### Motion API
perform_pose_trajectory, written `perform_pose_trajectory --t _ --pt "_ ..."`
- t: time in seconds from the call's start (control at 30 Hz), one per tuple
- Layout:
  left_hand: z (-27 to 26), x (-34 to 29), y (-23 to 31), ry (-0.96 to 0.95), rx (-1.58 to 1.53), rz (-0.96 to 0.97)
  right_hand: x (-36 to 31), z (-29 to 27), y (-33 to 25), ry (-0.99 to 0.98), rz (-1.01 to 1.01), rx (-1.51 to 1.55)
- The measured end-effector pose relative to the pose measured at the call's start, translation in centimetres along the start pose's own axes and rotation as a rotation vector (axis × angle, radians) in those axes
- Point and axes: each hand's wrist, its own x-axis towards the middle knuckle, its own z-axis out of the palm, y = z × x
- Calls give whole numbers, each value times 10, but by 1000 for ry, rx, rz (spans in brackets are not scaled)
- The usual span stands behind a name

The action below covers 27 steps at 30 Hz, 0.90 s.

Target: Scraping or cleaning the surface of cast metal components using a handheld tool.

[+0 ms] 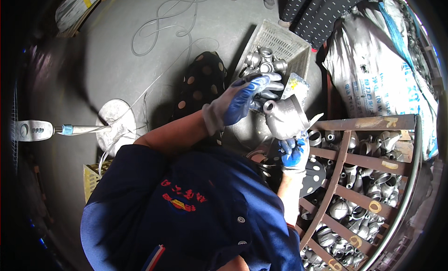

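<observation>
A grey metal pipe fitting (285, 119), rounded with a small spout on its left and a ridged rim on its right, is held up in front of me. My right hand (295, 152), in a blue-coated glove, grips it from below. Beside its rim sticks out a pale, pointed thing (316, 118) whose kind I cannot make out. My left hand (249, 96), in a similar glove, is just above and left of the fitting, with its fingers stretched out and apart, holding nothing. Whether its thumb touches the fitting is unclear.
Several metal fittings (266, 54) lie in a pale plastic crate (298, 49) ahead. A brown metal rack (364, 124) with many castings stands at the right, below a large white sack (364, 70). A fan stand's round base (116, 119) and a loose hose (158, 26) are at left.
</observation>
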Motion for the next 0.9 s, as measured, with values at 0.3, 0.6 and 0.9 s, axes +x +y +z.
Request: perform_pose_trajectory --t 0.3,0.6,0.9 --pt "5 6 -45 -149 -757 -464 5 12 9 46 -23 -353" --pt "-6 8 -45 -41 -715 -333 8 28 1 287 -257 -822" --pt "-19 3 -47 -6 -507 -201 -32 54 -7 -61 -549 -1351"
